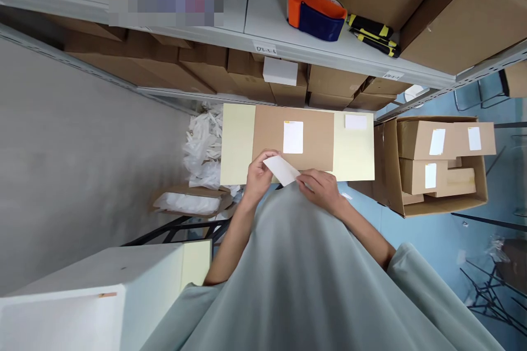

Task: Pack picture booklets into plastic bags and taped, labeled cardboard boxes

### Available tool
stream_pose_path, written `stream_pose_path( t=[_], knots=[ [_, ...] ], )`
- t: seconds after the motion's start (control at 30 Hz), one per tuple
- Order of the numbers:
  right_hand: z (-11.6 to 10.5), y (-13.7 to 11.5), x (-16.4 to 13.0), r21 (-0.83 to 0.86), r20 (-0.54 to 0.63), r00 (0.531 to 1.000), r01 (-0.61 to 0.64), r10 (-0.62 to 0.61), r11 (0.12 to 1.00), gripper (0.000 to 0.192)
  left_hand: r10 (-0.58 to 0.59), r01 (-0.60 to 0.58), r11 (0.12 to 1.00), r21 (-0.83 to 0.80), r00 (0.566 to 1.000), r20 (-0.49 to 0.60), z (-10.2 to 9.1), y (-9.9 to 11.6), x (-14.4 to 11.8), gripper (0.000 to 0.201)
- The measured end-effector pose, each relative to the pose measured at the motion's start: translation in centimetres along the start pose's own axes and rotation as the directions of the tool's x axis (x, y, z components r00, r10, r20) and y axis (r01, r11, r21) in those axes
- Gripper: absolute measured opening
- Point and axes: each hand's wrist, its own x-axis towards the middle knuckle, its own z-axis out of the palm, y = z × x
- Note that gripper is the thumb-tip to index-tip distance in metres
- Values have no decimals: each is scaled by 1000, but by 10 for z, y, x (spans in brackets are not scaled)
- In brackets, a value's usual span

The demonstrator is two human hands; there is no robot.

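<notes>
A small white paper slip (281,170) is held tilted between my two hands, just in front of the table's near edge. My left hand (260,175) pinches its upper left corner, and my right hand (319,187) grips its lower right end. Just beyond them, a flat brown cardboard box (269,140) lies on the pale yellow table (237,145). A white label (293,137) is stuck on the middle of the box top. To the right, another white slip (355,122) rests on the table. Whether the held slip is a label or plain paper I cannot tell.
A shelf (230,38) full of cartons runs behind the table, bearing an orange and blue tape dispenser (317,15) and yellow-black cutters (374,34). At right stands a large open carton (387,167) with labelled boxes inside. White plastic scraps (203,145) lie at left.
</notes>
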Motion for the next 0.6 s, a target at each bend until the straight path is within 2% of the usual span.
stream_pose_path(
  t=[0.07, 0.13, 0.2, 0.27, 0.43, 0.6],
  knots=[
    [6, 2, -2, 55, -23, 999, -29, 31, 998, 18, -27, 27, 1000, 4, 1000, -5, -2, -6, -3, 39],
    [9, 11, 5, 153, -43, 985, -156, 165, 976, 19, -39, 39, 999, 34, 999, -25, -3, -11, -1, 39],
    [12, 28, 16, 239, -25, 952, -291, 305, 927, 21, -35, 38, 996, 75, 999, -35, -4, -16, 6, 38],
    [17, 50, 30, 282, 13, 921, -377, 389, 882, 25, -36, 39, 993, 112, 999, -24, -5, -21, 20, 37],
    [40, 107, 55, 278, 101, 866, -497, 489, 822, 24, -98, 94, 980, 173, 995, 13, -1, -42, 68, 32],
    [59, 141, 65, 318, 166, 810, -584, 562, 747, 21, -133, 134, 974, 183, 991, -18, 11, -67, 96, 23]
  ],
)
